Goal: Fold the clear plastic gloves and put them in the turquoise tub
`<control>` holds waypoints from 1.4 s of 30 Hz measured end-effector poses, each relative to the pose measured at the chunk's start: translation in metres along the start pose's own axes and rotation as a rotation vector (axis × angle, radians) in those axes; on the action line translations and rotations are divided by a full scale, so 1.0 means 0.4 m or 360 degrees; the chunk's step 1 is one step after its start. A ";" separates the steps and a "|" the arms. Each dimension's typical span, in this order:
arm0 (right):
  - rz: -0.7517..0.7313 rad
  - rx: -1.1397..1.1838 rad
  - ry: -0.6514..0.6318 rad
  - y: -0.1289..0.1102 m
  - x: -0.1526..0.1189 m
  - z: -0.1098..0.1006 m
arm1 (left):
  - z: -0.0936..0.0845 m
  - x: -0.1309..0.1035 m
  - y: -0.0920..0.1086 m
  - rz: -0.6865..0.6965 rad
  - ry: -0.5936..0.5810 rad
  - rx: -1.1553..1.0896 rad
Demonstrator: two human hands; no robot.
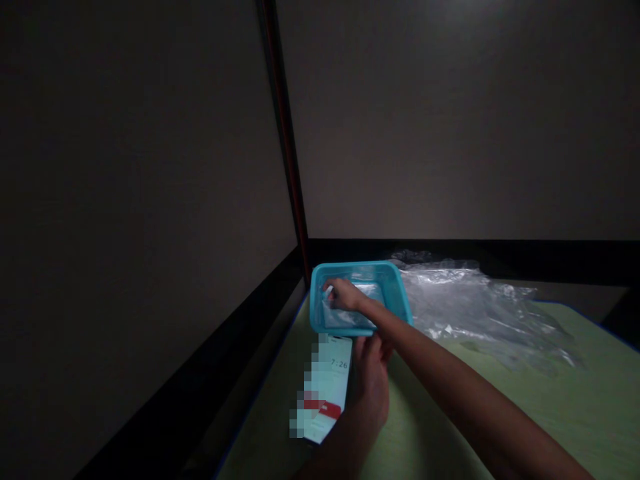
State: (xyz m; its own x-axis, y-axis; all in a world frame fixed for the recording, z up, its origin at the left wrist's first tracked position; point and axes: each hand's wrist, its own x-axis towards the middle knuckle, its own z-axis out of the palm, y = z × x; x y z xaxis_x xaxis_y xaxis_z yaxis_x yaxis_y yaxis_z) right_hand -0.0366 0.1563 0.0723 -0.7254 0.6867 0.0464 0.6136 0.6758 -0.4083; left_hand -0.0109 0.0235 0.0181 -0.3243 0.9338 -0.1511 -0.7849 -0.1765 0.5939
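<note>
A blue plastic basin (404, 300) stands at the far corner of the green surface, with clear plastic (350, 319) lying inside. My right hand (343, 295) reaches over the front rim into the basin's left half; its fingers are curled together on a piece of the clear plastic. Below the front rim is my left hand (373, 373), under my right forearm, its fingers bent against the basin's near edge. The fingertips of my left hand are partly hidden there.
A lit phone (327, 387) lies just left of my left hand, in front of the basin. Crumpled clear plastic sheets (470, 307) spread to the right of the basin on the green surface (590, 400). Dark-edged walls (450, 133) meet in a corner behind.
</note>
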 end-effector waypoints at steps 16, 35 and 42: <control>-0.0272 -0.0418 -0.0026 0.011 -0.060 -0.072 | -0.003 0.003 0.003 -0.0071 -0.0158 0.0048; -0.0317 -0.0308 -0.0485 0.053 -0.022 -0.023 | 0.002 0.009 0.011 -0.0104 -0.0171 -0.0059; -0.0407 -0.0160 -0.0339 0.047 -0.054 -0.079 | 0.009 0.015 0.020 -0.0101 -0.0158 -0.0045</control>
State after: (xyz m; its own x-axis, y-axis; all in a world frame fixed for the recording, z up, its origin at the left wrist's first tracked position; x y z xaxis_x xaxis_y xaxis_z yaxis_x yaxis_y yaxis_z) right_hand 0.0005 0.1628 0.0923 -0.9020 0.4275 -0.0602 0.4235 0.8490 -0.3159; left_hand -0.0171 0.0286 0.0249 -0.2204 0.9694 -0.1078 -0.8174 -0.1232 0.5628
